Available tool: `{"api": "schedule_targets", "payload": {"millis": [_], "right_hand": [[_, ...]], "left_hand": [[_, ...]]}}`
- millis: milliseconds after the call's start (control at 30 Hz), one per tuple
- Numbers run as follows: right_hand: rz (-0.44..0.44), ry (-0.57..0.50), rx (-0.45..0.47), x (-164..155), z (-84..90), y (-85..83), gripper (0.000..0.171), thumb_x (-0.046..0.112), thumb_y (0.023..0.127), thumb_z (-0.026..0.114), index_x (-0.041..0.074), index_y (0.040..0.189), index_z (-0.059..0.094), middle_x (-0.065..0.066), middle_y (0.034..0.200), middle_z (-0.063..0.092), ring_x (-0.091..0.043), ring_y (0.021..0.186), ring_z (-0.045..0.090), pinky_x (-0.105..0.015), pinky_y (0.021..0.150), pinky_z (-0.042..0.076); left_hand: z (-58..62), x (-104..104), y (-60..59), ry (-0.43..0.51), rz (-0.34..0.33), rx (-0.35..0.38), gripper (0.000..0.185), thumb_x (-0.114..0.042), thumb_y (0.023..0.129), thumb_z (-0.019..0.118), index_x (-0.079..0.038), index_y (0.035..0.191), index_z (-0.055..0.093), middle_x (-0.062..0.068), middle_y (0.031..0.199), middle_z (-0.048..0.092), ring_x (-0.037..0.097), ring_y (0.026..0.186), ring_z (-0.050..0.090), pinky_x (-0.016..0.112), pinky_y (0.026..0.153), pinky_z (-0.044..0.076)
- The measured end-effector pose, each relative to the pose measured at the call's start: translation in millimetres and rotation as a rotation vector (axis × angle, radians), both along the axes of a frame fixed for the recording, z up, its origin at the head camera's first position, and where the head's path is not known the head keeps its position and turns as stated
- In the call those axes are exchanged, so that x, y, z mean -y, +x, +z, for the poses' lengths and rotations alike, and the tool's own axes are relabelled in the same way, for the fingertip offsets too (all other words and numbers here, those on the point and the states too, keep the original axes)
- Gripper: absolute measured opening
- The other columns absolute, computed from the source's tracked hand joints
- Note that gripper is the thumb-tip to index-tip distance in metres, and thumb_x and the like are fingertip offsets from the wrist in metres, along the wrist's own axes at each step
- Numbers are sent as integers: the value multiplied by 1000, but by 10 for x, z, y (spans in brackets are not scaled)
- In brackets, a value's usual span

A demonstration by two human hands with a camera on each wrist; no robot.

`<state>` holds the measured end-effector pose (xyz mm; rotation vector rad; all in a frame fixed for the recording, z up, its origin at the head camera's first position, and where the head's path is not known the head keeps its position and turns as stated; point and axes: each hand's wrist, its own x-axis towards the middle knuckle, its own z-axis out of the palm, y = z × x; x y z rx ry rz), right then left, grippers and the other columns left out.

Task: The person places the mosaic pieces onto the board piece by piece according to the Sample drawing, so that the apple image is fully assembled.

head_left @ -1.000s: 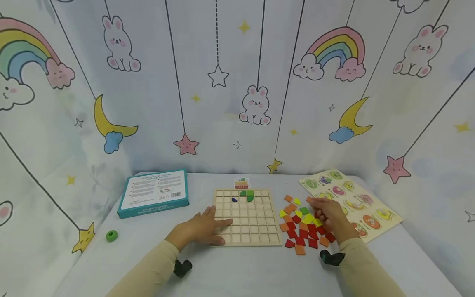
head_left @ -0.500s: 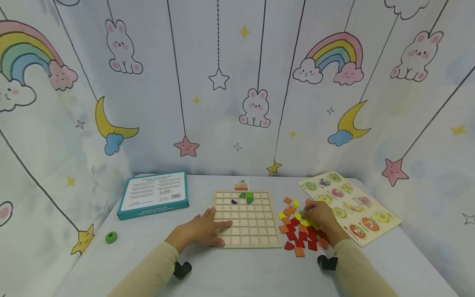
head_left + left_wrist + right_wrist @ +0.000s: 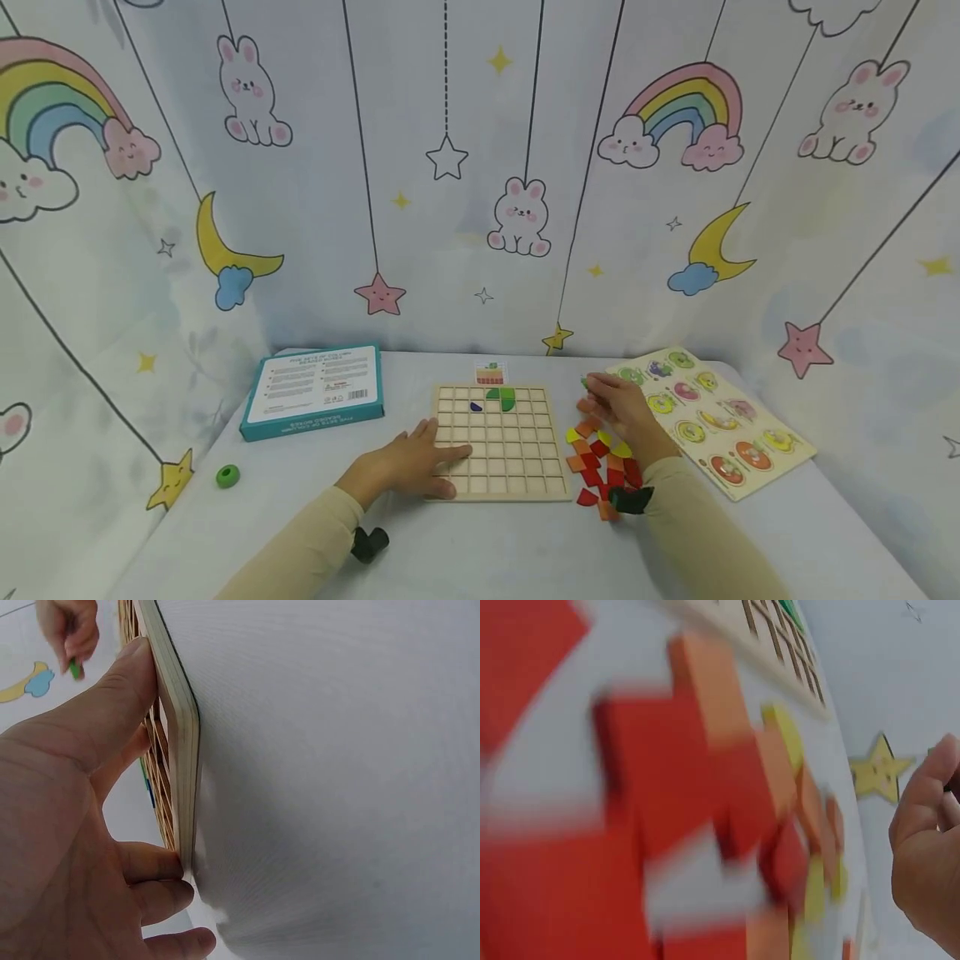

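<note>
A small green piece (image 3: 584,383) sits pinched in my right hand (image 3: 619,406) above the loose tiles (image 3: 600,462), right of the grid board (image 3: 498,440); my left hand (image 3: 408,460) presses flat, fingers straight, on the board's near-left corner.

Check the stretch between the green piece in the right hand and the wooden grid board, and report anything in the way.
Nothing visible blocks it. The right hand pinches a small green piece just off the right edge of the grid board. Only bare table lies between them; the left hand rests on the board's far, left side.
</note>
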<state>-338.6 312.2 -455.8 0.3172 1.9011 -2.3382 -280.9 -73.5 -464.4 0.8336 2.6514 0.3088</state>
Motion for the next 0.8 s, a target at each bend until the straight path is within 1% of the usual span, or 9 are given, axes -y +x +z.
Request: {"api": "schedule_targets", "payload": {"millis": [67,167,233,300,400,500,533,633,800], "right_hand": [[32,15,2,223,2,-96,43,6,102,62,-2,143,54,-2,91,72,-9,77,69,-19,71,59],[113,118,-12,573,-38,-216,52,0,99,63,-8,147,46,-8,94,74,-10,76,72,-19,68,59],[169,203,-18,786,-89,-270,51,0,98,65,-7,146,48,-11,91,74,-10,70,71,-19,63,58],[222,295,-37,969,-147,-302,47,1,98,65,-6,143,52,-13,86,72,-10,63,66,-22,59,55],[262,484,-71,1154,-222,-292,41,5,97,68,-1,137,61,-13,83,70,-11,56,57,-25,54,49],[270,703,-133,1254,-261,-259,36,10,95,72,5,130,69,-14,103,72,-18,76,64,-35,68,55],[269,754,-147,1271,-265,-247,35,11,94,73,6,128,70,-13,111,72,-20,83,66,-38,74,57],[274,832,-181,1307,-270,-234,33,12,92,74,7,126,73,-14,129,67,-25,106,65,-44,92,55],[302,872,-205,1360,-302,-268,31,12,91,74,10,122,75,-11,127,69,-22,101,63,-41,87,55]], "left_hand": [[2,3,0,7,2,5,67,-57,92,67,-38,153,46,34,163,20,48,153,18,67,117,26],[-1,5,-1,8,5,7,68,-57,92,67,-39,153,46,34,163,19,48,153,18,66,118,26],[-4,3,-5,4,5,5,68,-58,92,66,-39,153,46,34,163,19,48,153,18,66,118,26],[-1,0,-8,1,4,5,68,-58,92,66,-39,153,46,34,163,20,48,153,19,66,117,26],[2,-26,-11,-7,0,6,68,-58,91,66,-40,153,46,33,163,20,48,153,20,66,117,27],[1,-41,-13,-14,-7,1,68,-59,91,66,-40,153,45,33,163,20,48,152,20,67,116,28],[0,-44,-15,-17,-9,-3,68,-59,91,66,-41,153,45,33,163,21,48,152,20,67,116,28],[8,-38,-17,-21,-13,-10,68,-59,91,66,-41,153,45,33,163,21,48,152,20,67,116,28],[31,-11,0,-20,-5,-6,67,-58,92,66,-40,153,46,34,162,21,48,152,20,67,116,28]]}}
